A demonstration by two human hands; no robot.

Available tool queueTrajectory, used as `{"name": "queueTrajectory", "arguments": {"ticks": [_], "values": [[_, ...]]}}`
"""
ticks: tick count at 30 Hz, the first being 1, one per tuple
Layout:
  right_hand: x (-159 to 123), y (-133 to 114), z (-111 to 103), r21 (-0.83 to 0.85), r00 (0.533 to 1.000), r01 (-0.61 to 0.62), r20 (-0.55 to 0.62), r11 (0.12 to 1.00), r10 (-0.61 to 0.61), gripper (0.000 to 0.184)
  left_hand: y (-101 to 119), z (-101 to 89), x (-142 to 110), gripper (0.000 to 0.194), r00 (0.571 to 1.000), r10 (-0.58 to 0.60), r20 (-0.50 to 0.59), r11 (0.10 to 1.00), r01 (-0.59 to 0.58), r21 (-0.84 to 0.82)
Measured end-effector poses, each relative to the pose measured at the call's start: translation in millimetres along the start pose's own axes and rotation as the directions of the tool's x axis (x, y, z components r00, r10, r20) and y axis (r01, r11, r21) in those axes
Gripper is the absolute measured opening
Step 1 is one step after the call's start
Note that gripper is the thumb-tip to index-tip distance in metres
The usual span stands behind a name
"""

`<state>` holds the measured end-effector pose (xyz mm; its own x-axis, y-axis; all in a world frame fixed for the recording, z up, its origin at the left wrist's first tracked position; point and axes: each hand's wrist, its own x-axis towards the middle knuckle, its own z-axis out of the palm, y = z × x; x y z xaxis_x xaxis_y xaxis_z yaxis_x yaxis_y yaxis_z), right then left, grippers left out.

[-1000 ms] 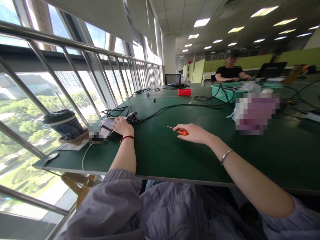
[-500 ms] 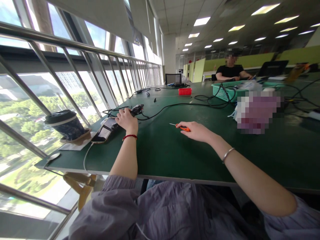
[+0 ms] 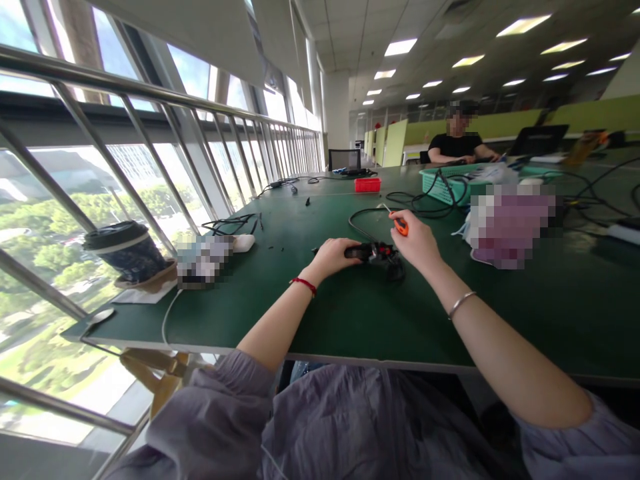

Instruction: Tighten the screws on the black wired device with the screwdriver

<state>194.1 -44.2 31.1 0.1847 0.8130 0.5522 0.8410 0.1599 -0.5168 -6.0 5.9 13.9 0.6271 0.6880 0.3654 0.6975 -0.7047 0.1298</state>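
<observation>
Holding device (image 3: 371,252) in left hand (image 3: 336,258), screwdriver (image 3: 401,227) in right hand (image 3: 419,243)

in the right hand (image 3: 419,241), a screwdriver (image 3: 401,227) with a smooth plastic handle and bare metal shaft; behind that grip, a shiny metal bangle (image 3: 461,304). in the left hand (image 3: 336,257), a plastic-looking device (image 3: 369,252); beneath both grips, a smooth, faintly glossy tabletop (image 3: 350,313).

Glaring daylight through left-side windows (image 3: 187,71), dimmer ceiling (image 3: 353,30), edges stretched.
</observation>
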Motion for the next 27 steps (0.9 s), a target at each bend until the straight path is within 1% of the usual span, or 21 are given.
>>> {"name": "queueTrajectory", "arguments": {"ticks": [3, 6, 11, 13, 15, 16, 17, 18, 19, 21, 22, 23, 24, 25, 26, 27], "values": [[0.7, 3.7, 7.0, -0.04, 0.997, -0.013, 0.079, 0.999, 0.016, 0.033, 1.3, 9.7, 0.4, 0.045, 0.998, 0.027, -0.054, 0.999, -0.026, 0.031], [1.6, 7.9, 14.2, -0.055, 0.991, -0.001, 0.134, 0.998, 0.008, 0.036, -2.5, 14.7, 0.0, 0.042, 0.996, 0.026, -0.086, 0.994, -0.017, 0.104], [3.0, 14.5, 25.9, -0.053, 0.967, 0.094, 0.242, 0.994, -0.078, 0.046, -7.7, 16.9, 1.8, 0.035, 0.99, -0.01, -0.143, 0.976, 0.041, 0.216], [3.9, 17.2, 31.2, -0.053, 0.951, 0.143, 0.284, 0.988, -0.122, 0.046, -10.8, 18.4, 3.4, 0.039, 0.981, -0.053, -0.187, 0.965, 0.099, 0.244], [5.6, 21.0, 36.1, -0.058, 0.935, 0.183, 0.318, 0.981, -0.156, 0.041, -17.5, 19.8, 4.2, 0.043, 0.959, -0.139, -0.245, 0.948, 0.2, 0.246], [6.6, 23.5, 38.1, -0.063, 0.93, 0.195, 0.328, 0.979, -0.165, 0.039, -22.8, 19.8, 3.7, 0.045, 0.942, -0.195, -0.274, 0.935, 0.263, 0.239], [7.7, 26.3, 39.8, -0.067, 0.926, 0.205, 0.337, 0.976, -0.171, 0.038, -29.6, 19.1, 2.3, 0.046, 0.915, -0.265, -0.305, 0.913, 0.339, 0.225], [8.9, 29.4, 41.2, -0.07, 0.922, 0.213, 0.344, 0.974, -0.177, 0.038, -37.7, 17.5, 0.0, 0.046, 0.87, -0.36, -0.338, 0.876, 0.439, 0.197], [10.1, 32.5, 42.3, -0.069, 0.916, 0.226, 0.354, 0.972, -0.188, 0.04, -46.8, 15.2, -3.1, 0.046, 0.802, -0.464, -0.377, 0.817, 0.551, 0.167], [12.5, 38.0, 44.0, -0.064, 0.904, 0.256, 0.37, 0.965, -0.215, 0.044, -65.7, 9.1, -11.0, 0.047, 0.629, -0.643, -0.437, 0.654, 0.748, 0.115], [13.6, 40.2, 44.7, -0.063, 0.899, 0.27, 0.375, 0.961, -0.228, 0.045, -74.6, 5.9, -15.0, 0.048, 0.519, -0.734, -0.437, 0.546, 0.834, 0.074], [14.7, 41.8, 45.4, -0.063, 0.895, 0.283, 0.376, 0.957, -0.24, 0.046, -82.3, 3.1, -18.5, 0.049, 0.412, -0.812, -0.414, 0.44, 0.897, 0.031], [15.8, 42.9, 46.1, -0.064, 0.893, 0.293, 0.374, 0.954, -0.249, 0.046, -88.5, 0.8, -21.2, 0.049, 0.385, -0.833, -0.398, 0.41, 0.912, 0.023], [16.7, 43.5, 46.7, -0.067, 0.893, 0.302, 0.37, 0.951, -0.257, 0.045, -93.3, -0.7, -23.0, 0.048, 0.38, -0.842, -0.382, 0.402, 0.915, 0.024], [17.6, 43.7, 47.3, -0.072, 0.893, 0.308, 0.365, 0.949, -0.263, 0.044, -96.6, -1.6, -23.8, 0.047, 0.394, -0.844, -0.363, 0.412, 0.911, 0.031], [18.3, 43.7, 47.9, -0.077, 0.894, 0.314, 0.359, 0.946, -0.267, 0.044, -98.6, -1.9, -23.9, 0.045, 0.426, -0.837, -0.343, 0.438, 0.898, 0.046]]}}
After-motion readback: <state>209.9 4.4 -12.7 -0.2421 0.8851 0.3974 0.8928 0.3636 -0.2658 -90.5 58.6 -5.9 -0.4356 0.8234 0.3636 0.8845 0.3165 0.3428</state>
